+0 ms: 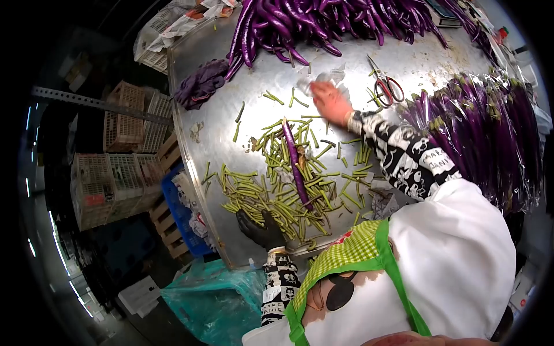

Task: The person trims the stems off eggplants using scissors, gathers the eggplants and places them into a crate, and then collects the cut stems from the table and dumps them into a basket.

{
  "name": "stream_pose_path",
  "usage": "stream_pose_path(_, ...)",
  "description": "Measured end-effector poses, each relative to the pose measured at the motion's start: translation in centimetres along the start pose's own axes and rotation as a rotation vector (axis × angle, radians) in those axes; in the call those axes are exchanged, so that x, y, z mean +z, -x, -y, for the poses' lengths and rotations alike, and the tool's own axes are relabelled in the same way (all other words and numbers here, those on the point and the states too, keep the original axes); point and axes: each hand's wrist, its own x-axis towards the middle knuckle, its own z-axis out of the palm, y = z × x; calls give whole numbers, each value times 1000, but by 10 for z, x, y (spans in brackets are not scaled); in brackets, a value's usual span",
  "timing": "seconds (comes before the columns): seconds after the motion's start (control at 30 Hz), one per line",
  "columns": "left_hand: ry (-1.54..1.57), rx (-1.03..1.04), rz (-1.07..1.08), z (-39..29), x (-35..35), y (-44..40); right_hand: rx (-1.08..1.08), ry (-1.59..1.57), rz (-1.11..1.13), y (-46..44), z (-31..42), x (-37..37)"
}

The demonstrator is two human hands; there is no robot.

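My left hand, in a black glove, rests at the lower-left edge of a pile of cut green stems, its thumb and fingers apart. Bare and slightly blurred, my right hand reaches over the metal table beside thin clear plastic; whether its fingers grip the plastic is unclear. One thin purple eggplant lies lengthwise on the stems. Scissors with red handles lie open to the right of my right hand.
Loose eggplants are heaped along the table's far side. Bagged eggplants lie at right. A purple cloth sits at the left edge. Crates, a blue bin and a green plastic bag stand off the table's left side.
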Motion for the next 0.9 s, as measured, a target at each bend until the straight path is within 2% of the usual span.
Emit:
stream_pose_path(0.07, -3, -7, -3, -2, 0, 1, -76, -30, 152, 28, 51, -17)
stream_pose_path(0.2, 61, -47, 38, -5, -3, -1, -226, -263, 151, 77, 101, 12)
stream_pose_path(0.23, 75, -42, 28, -3, 0, -2, -291, -325, 228, 80, 103, 5)
stream_pose_path(0.27, 83, -40, 17, 3, -3, 0, -124, -597, 275, 86, 95, 14)
stream_pose_path(0.3, -17, -56, 45, 9, -12, 2, -136, -519, 235, 78, 87, -3)
stream_pose_path(0.37, -187, -80, 94, 14, -26, -7, 418, -883, 287, 53, 78, -43)
stream_pose_path(0.4, -113, -93, 67, 16, -32, -14, 193, -593, 192, 46, 55, -42)
stream_pose_path(0.43, -38, -102, 40, 18, -40, -23, 146, -390, 276, 43, 51, -50)
stream_pose_path(0.5, 73, -157, -17, 29, -37, -32, 276, -398, 354, 40, 76, -78)
stream_pose_path(0.53, 76, -121, -5, 35, -37, -35, 342, -402, 392, 38, 89, -89)
stream_pose_path(0.57, 82, -87, 5, 40, -35, -38, 133, -250, 188, 35, 79, -84)
stream_pose_path(0.6, 87, -54, 20, 44, -33, -37, 27, -142, 2, 31, 60, -75)
stream_pose_path(0.63, 78, -171, 99, 44, -25, -36, 100, -237, -58, 38, 25, -42)
stream_pose_path(0.67, -132, -99, 108, 60, -1, -28, 171, -330, -120, 43, 2, -14)
stream_pose_path(0.7, 4, -43, 78, 49, 7, -30, 113, -37, -48, 53, 20, -20)
stream_pose_path(0.73, 139, 14, 43, 32, 17, -34, 45, -35, -33, 62, 39, -17)
stream_pose_path(0.8, 156, 69, 75, 0, 27, -45, 73, -317, 133, 69, 85, -12)
stream_pose_path(0.87, 352, 101, 44, -16, 52, -45, -40, -294, 140, 84, 127, 10)
stream_pose_path(0.9, 367, 72, 72, -29, 56, -46, -28, -326, 147, 85, 147, 11)
